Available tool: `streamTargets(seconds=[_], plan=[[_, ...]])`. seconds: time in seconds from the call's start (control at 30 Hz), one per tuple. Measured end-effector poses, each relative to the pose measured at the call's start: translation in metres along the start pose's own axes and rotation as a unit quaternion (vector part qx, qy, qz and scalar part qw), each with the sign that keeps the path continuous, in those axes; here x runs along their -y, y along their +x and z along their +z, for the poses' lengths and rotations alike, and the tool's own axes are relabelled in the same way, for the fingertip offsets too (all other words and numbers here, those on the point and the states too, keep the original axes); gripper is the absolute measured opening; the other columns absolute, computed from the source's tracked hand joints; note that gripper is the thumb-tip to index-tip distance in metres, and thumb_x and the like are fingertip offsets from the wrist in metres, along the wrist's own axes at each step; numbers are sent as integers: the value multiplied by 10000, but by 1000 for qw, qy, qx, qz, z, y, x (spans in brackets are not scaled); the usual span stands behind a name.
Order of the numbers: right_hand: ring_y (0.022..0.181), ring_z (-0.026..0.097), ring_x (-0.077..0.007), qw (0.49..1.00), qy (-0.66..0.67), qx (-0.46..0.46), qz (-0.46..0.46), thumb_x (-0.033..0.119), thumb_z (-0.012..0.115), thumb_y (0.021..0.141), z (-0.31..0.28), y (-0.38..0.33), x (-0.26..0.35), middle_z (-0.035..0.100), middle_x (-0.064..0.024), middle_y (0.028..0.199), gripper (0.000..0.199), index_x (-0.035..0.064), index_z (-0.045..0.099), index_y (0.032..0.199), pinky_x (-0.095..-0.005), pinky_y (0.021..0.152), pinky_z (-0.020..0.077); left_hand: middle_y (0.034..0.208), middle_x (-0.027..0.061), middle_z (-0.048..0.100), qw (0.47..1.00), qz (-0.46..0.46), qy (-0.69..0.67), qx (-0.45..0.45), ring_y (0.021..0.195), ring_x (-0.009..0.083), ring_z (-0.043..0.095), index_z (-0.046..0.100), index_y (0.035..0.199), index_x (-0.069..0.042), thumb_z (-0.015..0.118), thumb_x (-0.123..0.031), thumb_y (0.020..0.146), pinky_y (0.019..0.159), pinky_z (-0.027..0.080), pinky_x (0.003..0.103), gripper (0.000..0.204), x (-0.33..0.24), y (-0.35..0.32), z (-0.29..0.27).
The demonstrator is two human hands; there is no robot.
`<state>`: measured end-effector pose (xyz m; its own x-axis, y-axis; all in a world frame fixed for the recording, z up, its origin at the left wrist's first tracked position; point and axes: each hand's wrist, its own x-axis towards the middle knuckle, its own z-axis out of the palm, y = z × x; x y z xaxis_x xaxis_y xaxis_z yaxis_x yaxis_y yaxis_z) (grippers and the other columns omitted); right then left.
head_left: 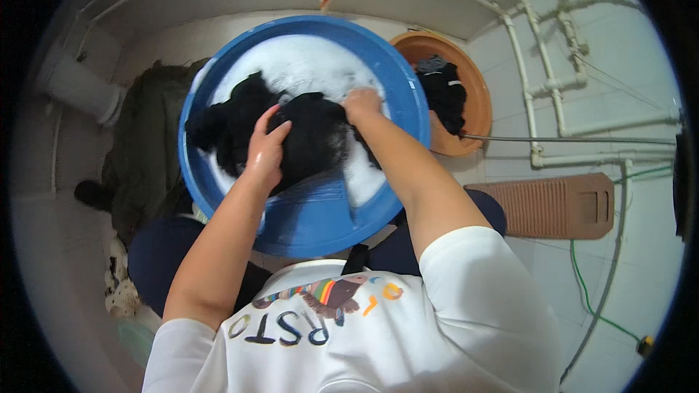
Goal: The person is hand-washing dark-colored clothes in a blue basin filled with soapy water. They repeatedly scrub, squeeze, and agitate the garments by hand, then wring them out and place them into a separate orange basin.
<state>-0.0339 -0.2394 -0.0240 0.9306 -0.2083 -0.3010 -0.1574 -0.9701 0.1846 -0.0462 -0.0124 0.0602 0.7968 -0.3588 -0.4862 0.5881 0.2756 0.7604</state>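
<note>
A wet black garment (309,138) lies bunched in a large blue basin (306,236) of white suds (298,54). My left hand (267,151) is at the middle of the bundle, its thumb and forefinger showing and the other fingers hidden against the dark cloth it grips. At the garment's right edge, my right hand (362,105) is closed on the cloth, its fingertips hidden among foam and fabric. Part of the bundle spreads to the basin's left rim. Below the garment, a sloping ridged blue surface (313,200) shows at the basin's near side.
An orange-brown basin (477,94) with dark clothes (443,94) stands at the far right. Dark green clothing (149,138) lies at the left. A brown washboard (557,206) is beside my right knee. White pipes (539,87) and a green hose (593,306) run along the right.
</note>
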Motion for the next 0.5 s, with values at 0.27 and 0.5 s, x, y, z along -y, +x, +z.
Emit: streamTargets(seconds=[0.27,0.5], plan=[[948,578,-271,951,290,-67,-85,442,502,821,-106,4,-89,620,-78,1030,353,181,635,1017,-361,800,456,1149,163,543,881,229,413,4,1067,235,518,498,1214,-93,559,-75,799,913,387,303,420,8,-12,-10],[972,576,-257,937,308,-52,155,382,500,832,0,27,-277,621,-115,1024,383,82,613,1041,-372,841,437,1076,96,569,961,101,257,25,979,155,517,570,1118,-7,522,-59,806,884,375,244,320,10,3,-6]])
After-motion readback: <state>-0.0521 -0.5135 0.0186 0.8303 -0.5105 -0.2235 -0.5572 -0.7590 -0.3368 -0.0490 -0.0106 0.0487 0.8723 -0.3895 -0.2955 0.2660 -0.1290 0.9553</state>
